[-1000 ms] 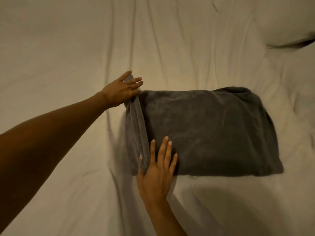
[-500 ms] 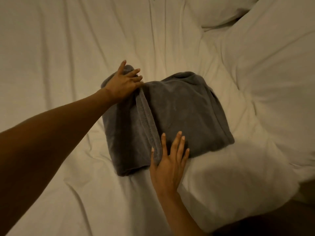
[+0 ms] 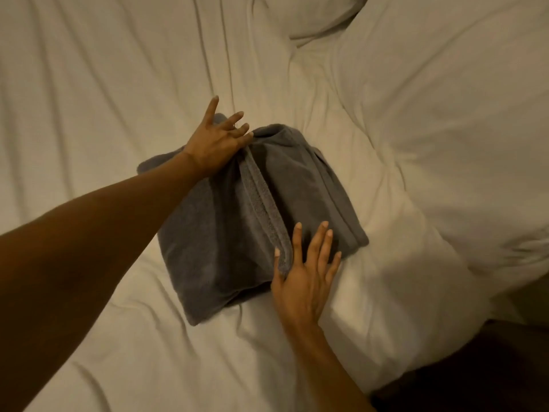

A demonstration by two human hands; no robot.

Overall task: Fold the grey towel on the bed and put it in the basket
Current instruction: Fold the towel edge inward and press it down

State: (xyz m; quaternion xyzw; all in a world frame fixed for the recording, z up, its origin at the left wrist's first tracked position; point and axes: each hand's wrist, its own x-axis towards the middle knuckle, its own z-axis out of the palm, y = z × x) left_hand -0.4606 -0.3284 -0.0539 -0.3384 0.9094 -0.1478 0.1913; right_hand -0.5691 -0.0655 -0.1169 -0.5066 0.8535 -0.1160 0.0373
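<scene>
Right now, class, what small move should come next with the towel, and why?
Probably draw the hem over to the right edge of the towel and lay it flat: the left hand and right hand sit at its ends, and it lies only midway across.

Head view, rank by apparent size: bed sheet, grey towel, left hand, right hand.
1. bed sheet, fills most of the frame
2. grey towel
3. right hand and left hand: right looks larger, but it is nearer the camera, so unranked
</scene>
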